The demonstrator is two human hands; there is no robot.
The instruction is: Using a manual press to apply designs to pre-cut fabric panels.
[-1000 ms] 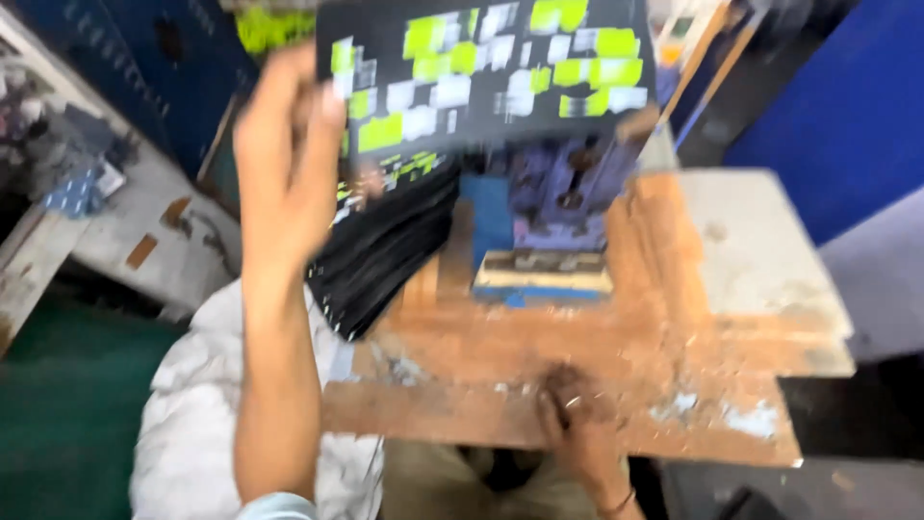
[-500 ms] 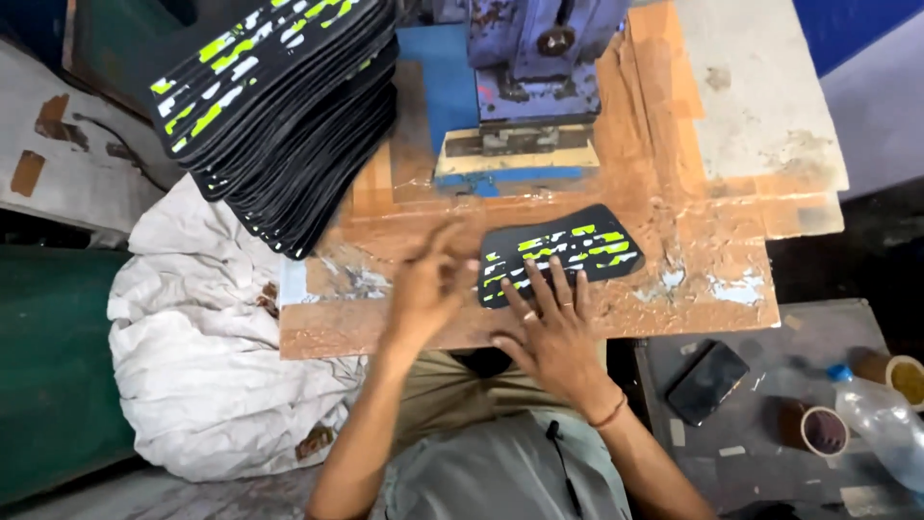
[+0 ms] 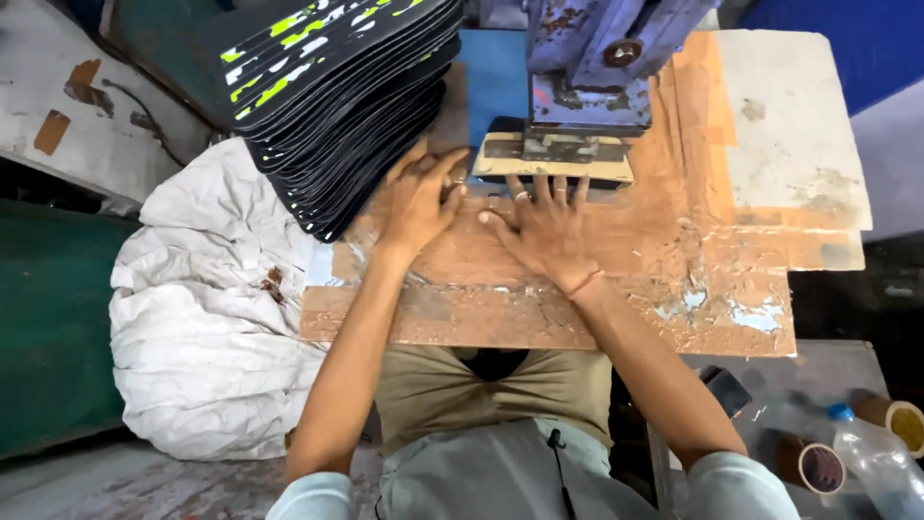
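Observation:
My left hand [image 3: 419, 197] and my right hand [image 3: 544, 226] lie flat on a worn wooden board [image 3: 626, 289], with the fingers pointing away from me. Their fingertips touch the near edge of a tan block [image 3: 553, 169] under the blue press head [image 3: 587, 67]. A black sheet [image 3: 500, 130] lies beneath the block, only its left corner showing. Neither hand grips anything. A tall slanted stack of black sheets with green and white patches [image 3: 337, 106] stands just left of my left hand.
A crumpled white sack [image 3: 212, 318] lies on the floor to the left. At lower right are a plastic bottle [image 3: 881, 462], two cardboard rolls [image 3: 818, 467] and a dark phone-like object [image 3: 727, 390]. A pale slab [image 3: 789, 125] adjoins the board at right.
The patterned black sheet that lay on the board under my hands has slid forward beneath the press block. Both hands moved forward with it to the block's edge.

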